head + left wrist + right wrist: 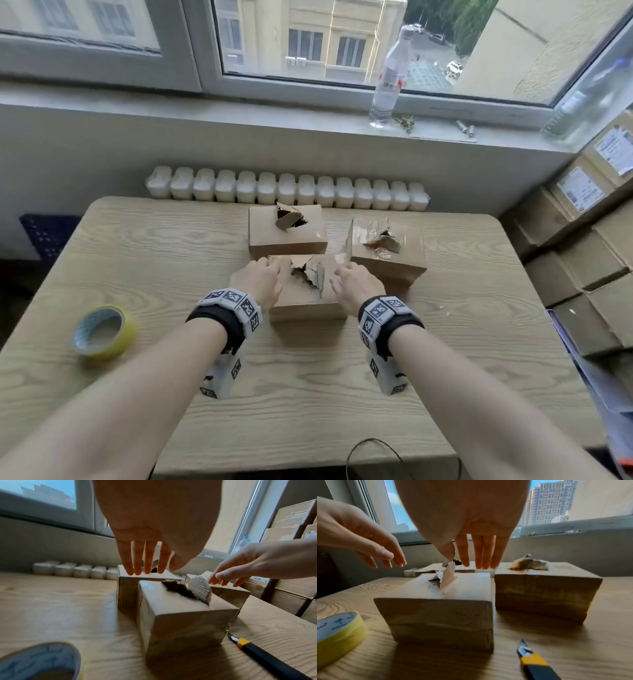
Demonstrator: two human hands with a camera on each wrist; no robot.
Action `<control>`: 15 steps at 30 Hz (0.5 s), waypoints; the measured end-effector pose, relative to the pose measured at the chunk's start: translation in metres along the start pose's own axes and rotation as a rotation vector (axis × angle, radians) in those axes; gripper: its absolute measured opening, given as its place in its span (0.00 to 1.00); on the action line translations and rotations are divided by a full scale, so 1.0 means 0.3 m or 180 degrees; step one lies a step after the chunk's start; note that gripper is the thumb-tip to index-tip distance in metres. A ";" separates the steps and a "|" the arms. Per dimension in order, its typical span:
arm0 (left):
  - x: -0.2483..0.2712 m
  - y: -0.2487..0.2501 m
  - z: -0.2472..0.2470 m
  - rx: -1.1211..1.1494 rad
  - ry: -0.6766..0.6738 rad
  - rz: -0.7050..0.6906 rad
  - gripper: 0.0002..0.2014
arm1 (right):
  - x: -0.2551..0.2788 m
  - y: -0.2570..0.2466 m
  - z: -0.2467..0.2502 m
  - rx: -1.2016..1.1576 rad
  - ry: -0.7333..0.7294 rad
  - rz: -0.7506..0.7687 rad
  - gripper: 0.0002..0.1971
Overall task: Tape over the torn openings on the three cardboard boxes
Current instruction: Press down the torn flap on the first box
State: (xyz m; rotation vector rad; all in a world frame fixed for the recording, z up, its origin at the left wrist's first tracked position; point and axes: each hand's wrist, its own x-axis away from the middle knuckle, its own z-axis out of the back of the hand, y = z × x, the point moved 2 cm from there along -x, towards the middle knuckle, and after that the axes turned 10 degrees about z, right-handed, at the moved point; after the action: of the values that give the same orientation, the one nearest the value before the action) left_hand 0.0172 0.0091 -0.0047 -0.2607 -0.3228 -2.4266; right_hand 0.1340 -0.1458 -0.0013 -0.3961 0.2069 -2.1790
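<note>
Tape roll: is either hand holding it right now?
No, the tape roll lies alone on the table, both hands at the nearest box.

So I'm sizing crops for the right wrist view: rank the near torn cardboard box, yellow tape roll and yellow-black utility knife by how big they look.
1. Near torn cardboard box
2. Yellow tape roll, cropped
3. Yellow-black utility knife, cropped

Table (171,246) showing pale wood grain, matt. Near box (436,609) on it: brown cardboard, matt, torn flap (199,588) baring ribbed corrugation. Right box (390,253) carrying glossy clear film around tear. Tape roll (102,330) left of near box gleaming yellow, paper core. Knife (537,665): plastic handle, metal blade.
</note>
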 end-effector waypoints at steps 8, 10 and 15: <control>-0.008 -0.057 -0.159 0.0679 -0.0477 0.0336 0.21 | -0.005 0.080 -0.124 -0.0458 -0.0040 -0.0106 0.17; -0.008 -0.056 -0.173 0.1020 -0.0444 0.0364 0.22 | -0.007 0.089 -0.138 -0.0831 0.0013 -0.0207 0.23; 0.010 -0.037 -0.173 0.1811 -0.0215 0.0493 0.23 | -0.014 0.116 -0.147 -0.1375 0.0204 -0.0460 0.30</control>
State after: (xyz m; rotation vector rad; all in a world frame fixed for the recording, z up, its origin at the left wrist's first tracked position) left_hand 0.0023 0.0002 -0.0551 -0.1065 -0.9608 -2.0745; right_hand 0.1469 -0.1629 -0.0533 -0.5967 0.7105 -2.2852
